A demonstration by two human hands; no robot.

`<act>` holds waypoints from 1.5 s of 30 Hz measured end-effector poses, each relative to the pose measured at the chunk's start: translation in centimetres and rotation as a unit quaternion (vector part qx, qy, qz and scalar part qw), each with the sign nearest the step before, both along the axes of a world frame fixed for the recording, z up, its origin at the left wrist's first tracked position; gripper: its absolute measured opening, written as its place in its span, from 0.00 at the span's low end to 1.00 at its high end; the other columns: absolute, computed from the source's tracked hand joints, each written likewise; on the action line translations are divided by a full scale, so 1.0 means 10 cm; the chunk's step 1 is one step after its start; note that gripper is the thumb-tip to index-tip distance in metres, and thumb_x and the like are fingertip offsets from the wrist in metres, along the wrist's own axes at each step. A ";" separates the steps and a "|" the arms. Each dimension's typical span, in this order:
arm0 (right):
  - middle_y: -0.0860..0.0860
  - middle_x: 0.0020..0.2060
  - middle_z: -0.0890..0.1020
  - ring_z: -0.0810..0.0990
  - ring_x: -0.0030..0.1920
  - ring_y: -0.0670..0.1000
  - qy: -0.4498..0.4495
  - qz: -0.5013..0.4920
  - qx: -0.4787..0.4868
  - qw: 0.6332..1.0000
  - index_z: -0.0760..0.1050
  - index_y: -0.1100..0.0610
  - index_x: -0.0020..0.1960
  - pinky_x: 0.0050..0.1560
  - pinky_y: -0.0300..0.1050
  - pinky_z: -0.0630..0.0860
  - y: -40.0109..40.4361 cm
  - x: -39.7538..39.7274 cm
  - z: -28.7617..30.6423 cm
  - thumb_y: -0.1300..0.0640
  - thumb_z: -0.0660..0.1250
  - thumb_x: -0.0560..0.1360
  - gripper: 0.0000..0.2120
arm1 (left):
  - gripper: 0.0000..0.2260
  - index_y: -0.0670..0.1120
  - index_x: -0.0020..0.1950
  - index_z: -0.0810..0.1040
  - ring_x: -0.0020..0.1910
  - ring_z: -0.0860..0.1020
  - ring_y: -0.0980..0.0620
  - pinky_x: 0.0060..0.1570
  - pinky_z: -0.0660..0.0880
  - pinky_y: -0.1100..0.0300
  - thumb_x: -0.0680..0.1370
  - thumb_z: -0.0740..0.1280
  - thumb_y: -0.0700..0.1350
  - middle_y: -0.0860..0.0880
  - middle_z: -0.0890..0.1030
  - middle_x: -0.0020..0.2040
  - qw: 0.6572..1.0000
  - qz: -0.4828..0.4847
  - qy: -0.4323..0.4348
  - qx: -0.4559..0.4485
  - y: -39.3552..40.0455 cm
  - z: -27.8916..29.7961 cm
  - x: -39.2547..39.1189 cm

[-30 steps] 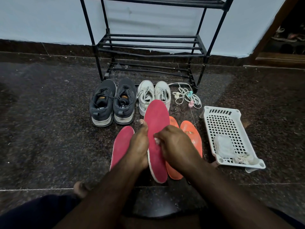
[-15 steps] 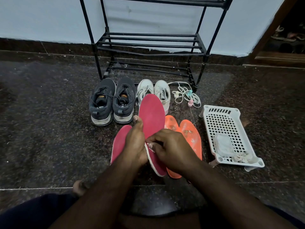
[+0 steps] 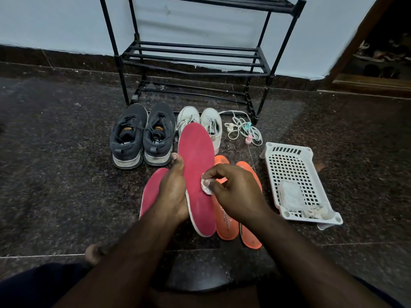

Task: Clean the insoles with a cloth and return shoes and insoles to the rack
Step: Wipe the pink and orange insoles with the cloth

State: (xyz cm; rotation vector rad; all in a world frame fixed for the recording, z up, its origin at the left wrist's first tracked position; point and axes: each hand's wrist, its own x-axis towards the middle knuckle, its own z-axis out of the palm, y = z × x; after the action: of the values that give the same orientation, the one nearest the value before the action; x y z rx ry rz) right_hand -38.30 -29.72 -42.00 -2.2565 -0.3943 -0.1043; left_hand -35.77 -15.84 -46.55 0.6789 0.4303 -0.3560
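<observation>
We hold red insole [image 3: 195,172] before rack [image 3: 193,56]: left hand [image 3: 172,190] grips edge, right hand [image 3: 233,192] pinches cloth wad [image 3: 205,185] on it. Risk: one-sided grip, insole flexes, slips onto orange insoles [image 3: 224,218] below.

Dark speckled stone floor [image 3: 55,174] throughout; pale blue wall [image 3: 55,21] behind with dark skirting [image 3: 66,61]; wooden doorway [image 3: 360,38] at far right; dim light.
</observation>
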 end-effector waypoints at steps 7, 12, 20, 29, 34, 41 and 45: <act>0.44 0.43 0.83 0.80 0.46 0.43 -0.010 -0.052 0.051 0.997 0.83 0.53 0.46 0.49 0.48 0.78 0.02 0.04 -0.07 0.64 0.71 0.72 0.07 | 0.33 0.41 0.62 0.79 0.51 0.83 0.43 0.65 0.72 0.44 0.79 0.54 0.67 0.40 0.84 0.54 0.997 -0.026 -0.036 -0.064 -0.01 0.11 -0.06; 0.43 0.44 0.82 0.81 0.46 0.46 -0.024 -0.091 0.111 0.989 0.82 0.52 0.47 0.47 0.54 0.80 0.03 0.08 -0.07 0.60 0.71 0.73 0.05 | 0.26 0.40 0.58 0.80 0.48 0.85 0.44 0.54 0.80 0.48 0.82 0.56 0.61 0.40 0.84 0.51 0.993 -0.064 -0.034 -0.095 -0.13 0.13 -0.16; 0.53 0.36 0.80 0.78 0.39 0.57 -0.135 -0.019 -0.147 0.980 0.82 0.57 0.44 0.42 0.49 0.73 0.19 0.13 -0.10 0.59 0.62 0.70 0.10 | 0.27 0.38 0.56 0.79 0.53 0.83 0.41 0.54 0.81 0.48 0.83 0.52 0.60 0.38 0.83 0.54 0.993 -0.038 -0.006 -0.110 -0.15 0.14 -0.18; 0.46 0.38 0.83 0.79 0.41 0.44 -0.071 -0.007 -0.016 0.997 0.81 0.55 0.42 0.45 0.38 0.75 0.05 0.07 0.06 0.69 0.69 0.69 0.10 | 0.26 0.37 0.56 0.79 0.45 0.85 0.43 0.55 0.77 0.47 0.84 0.53 0.58 0.38 0.84 0.49 0.997 -0.025 -0.006 -0.070 -0.11 0.16 -0.14; 0.48 0.39 0.82 0.79 0.43 0.50 -0.091 -0.004 -0.062 0.994 0.79 0.55 0.44 0.46 0.48 0.74 0.20 0.14 0.00 0.64 0.69 0.71 0.06 | 0.26 0.38 0.48 0.83 0.49 0.84 0.43 0.64 0.70 0.47 0.83 0.54 0.57 0.39 0.84 0.49 0.994 -0.043 0.007 -0.101 -0.09 0.14 -0.16; 0.45 0.37 0.83 0.81 0.39 0.43 0.070 0.069 -0.020 0.995 0.80 0.51 0.44 0.43 0.42 0.78 0.13 -0.11 0.06 0.68 0.68 0.69 0.12 | 0.36 0.33 0.47 0.86 0.63 0.77 0.39 0.73 0.64 0.43 0.81 0.55 0.65 0.34 0.81 0.60 0.992 -0.059 0.046 -0.103 -0.06 0.21 -0.14; 0.46 0.37 0.83 0.80 0.40 0.44 -0.034 -0.003 -0.006 0.999 0.78 0.54 0.43 0.43 0.39 0.75 0.13 0.02 0.07 0.67 0.69 0.70 0.09 | 0.32 0.35 0.45 0.85 0.47 0.85 0.41 0.57 0.76 0.46 0.84 0.53 0.58 0.37 0.84 0.49 0.994 -0.034 0.025 -0.099 -0.07 0.27 -0.18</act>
State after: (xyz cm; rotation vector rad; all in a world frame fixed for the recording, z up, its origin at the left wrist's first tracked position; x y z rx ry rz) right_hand -38.10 -28.46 -41.31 -2.2711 -0.4245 -0.1831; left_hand -37.57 -16.58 -43.86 0.4921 0.4136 -0.4756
